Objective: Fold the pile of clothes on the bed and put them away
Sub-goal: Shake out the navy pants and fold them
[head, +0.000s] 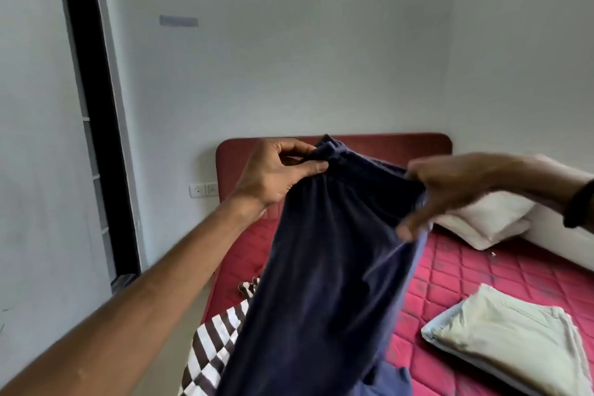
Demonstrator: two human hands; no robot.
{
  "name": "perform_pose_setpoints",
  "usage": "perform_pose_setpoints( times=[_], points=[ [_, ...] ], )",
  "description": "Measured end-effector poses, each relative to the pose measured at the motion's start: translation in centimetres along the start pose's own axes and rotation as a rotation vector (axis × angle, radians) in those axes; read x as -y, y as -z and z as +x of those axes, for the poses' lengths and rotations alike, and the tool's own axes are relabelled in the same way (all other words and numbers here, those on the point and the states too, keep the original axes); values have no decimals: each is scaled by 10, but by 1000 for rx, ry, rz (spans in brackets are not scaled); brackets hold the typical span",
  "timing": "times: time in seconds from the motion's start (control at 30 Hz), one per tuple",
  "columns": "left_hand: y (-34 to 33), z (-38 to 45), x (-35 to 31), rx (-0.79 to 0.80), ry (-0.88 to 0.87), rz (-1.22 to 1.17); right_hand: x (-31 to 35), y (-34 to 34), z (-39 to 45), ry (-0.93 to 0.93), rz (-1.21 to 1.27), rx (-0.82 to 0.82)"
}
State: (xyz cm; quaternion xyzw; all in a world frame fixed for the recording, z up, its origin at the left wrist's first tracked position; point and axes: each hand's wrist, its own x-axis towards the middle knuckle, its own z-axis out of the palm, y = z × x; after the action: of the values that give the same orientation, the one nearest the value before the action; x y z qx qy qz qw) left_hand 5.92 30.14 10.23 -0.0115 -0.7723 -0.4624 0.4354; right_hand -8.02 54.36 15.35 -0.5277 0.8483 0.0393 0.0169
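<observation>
A dark navy garment (pixel 324 267) hangs in the air above the bed, held up by its gathered top edge. My left hand (pixel 276 170) pinches that edge between thumb and fingers at the upper left. My right hand (pixel 450 190), blurred, grips the same edge on the right, its fingers curled into the cloth. Under the hanging cloth lies a brown-and-white striped garment (pixel 215 344) at the bed's near left. A folded pale green piece (pixel 511 341) rests flat on the red quilted mattress (pixel 466 273) to the right.
Two white pillows (pixel 488 219) lie at the right by the dark red headboard (pixel 395 145). White walls close in behind and on the right. A dark door frame (pixel 93 106) and a wall socket (pixel 204 190) are on the left.
</observation>
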Motion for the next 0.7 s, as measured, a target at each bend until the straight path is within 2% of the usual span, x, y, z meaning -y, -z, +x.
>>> perform_pose_setpoints(
  times=[0.07, 0.17, 0.27, 0.37, 0.43, 0.5, 0.57, 0.63, 0.7],
  points=[
    [8, 24, -10, -129, -28, -22, -4, 37, -3, -1, 255, -308],
    [22, 72, -55, -291, -150, 15, -4, 100, -10, 115, 733, -657],
    [29, 114, -130, -484, -386, 144, 13, 163, -18, 251, 1156, -906],
    [37, 138, -211, -702, -656, 342, 38, 227, -30, 345, 1318, -1165],
    [47, 144, -255, -721, -780, 474, 56, 255, -41, 292, 1155, -1434],
    [60, 144, -297, -702, -890, 640, 75, 276, -59, 169, 815, -1720],
    [74, 141, -341, -712, -986, 773, 90, 294, -85, 133, 540, -1931],
    [88, 140, -388, -760, -1015, 818, 100, 315, -114, 168, 249, -2072],
    [102, 143, -430, -796, -962, 865, 102, 342, -135, 132, 60, -2116]
  ],
)
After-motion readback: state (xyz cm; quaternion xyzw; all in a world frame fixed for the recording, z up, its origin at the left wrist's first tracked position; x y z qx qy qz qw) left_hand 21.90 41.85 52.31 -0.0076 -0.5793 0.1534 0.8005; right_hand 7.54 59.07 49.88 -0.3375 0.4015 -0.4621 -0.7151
